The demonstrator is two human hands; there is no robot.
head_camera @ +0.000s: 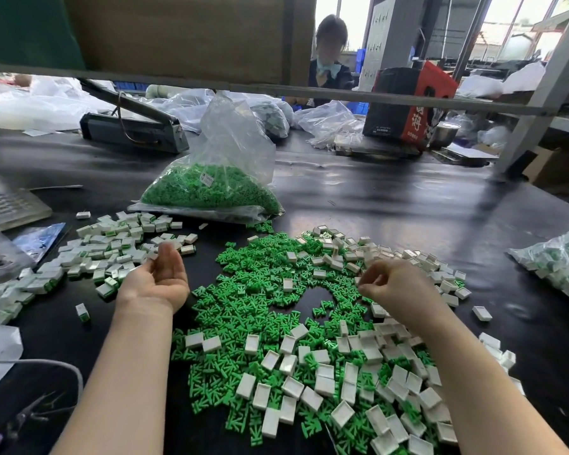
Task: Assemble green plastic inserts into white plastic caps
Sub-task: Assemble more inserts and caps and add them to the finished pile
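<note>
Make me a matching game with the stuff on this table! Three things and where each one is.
Things:
1. clear bag of green inserts
2. pile of finished caps
3. red and black box

Places:
A. far right, at the back of the table
B. just beyond the left hand
C. middle of the table, behind the loose green pile

Pairs: 1-C, 2-B, 3-A

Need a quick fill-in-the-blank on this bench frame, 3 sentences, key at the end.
1. The clear bag standing behind the loose pile holds ____ inserts.
2. The pile of finished caps lies beside the ____ hand.
3. The left hand is turned palm ____, while the right hand hovers over loose white caps.

Missing words: green; left; up
</note>
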